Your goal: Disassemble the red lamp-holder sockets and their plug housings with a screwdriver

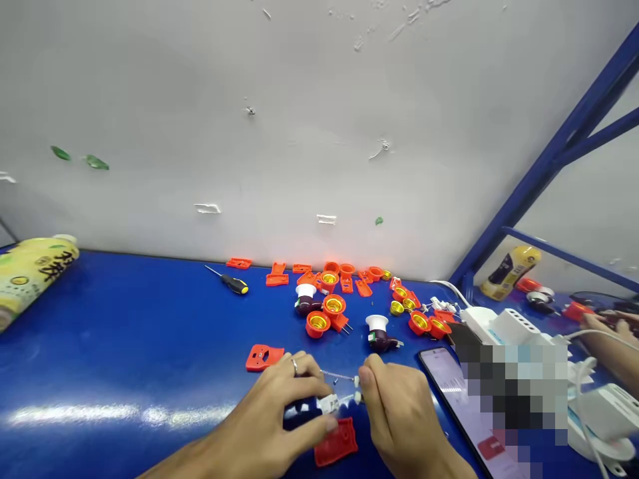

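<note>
My left hand [287,406], a ring on one finger, pinches a small white plastic part [329,404] with printed marks on it. My right hand [402,409] is closed, its fingertips at small whitish pieces [357,396]; what exactly they grip is partly hidden. A thin coiled spring [337,375] runs between the two hands. Below the left thumb lies a red plastic shell [337,442], and an orange-red cover [264,357] rests beyond the left hand. A tiny screw-like piece [335,382] shows near the spring.
Orange lamp sockets [318,323], a white-and-dark socket [378,334] and a screwdriver [232,283] lie farther back. A phone [464,406] and white power strips [519,326] stand at right. A yellow bottle [37,273] lies left. Another person's hand [619,326] is beyond the blue frame [554,153].
</note>
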